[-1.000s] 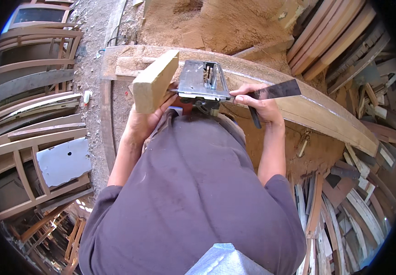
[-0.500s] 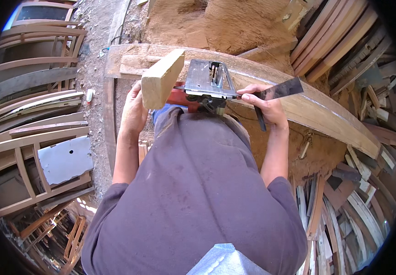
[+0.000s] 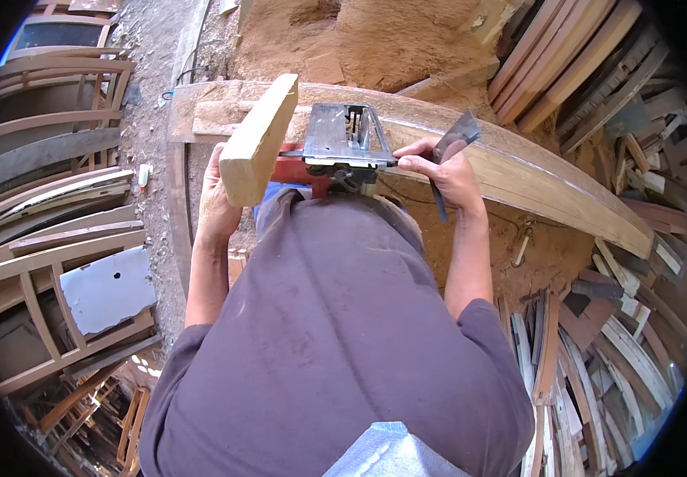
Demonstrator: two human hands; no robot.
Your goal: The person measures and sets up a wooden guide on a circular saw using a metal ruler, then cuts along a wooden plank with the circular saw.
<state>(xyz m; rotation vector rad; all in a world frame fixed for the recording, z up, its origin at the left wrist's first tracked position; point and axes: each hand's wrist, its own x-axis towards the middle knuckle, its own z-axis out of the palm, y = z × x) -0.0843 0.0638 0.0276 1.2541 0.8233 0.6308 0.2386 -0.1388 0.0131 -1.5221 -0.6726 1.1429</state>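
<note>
A short, thick block of pale wood [image 3: 262, 141] stands tilted upward in my left hand [image 3: 214, 208], whose fingertips are hidden behind it. Just right of it, an upturned power saw [image 3: 329, 137] with a red body and slotted metal base plate rests at my lap. My right hand [image 3: 456, 176] is closed on a dark try square [image 3: 460, 133], its wide blade angled up and its narrow part hanging below the palm. The thumb and index finger of that hand also meet the right corner of the base plate.
Beyond the saw, a long curved timber [image 3: 534, 175] lies across from left to right. Sawdust [image 3: 303, 40] covers the ground behind it. Wooden frames [image 3: 41, 286] are stacked at left. Boards [image 3: 558, 56] lean at far right, with offcuts [image 3: 621, 366] heaped at near right.
The wood block, saw and both hands sit slightly further left in view, along with the background. The try square has turned in my right hand, its blade now pointing more upward.
</note>
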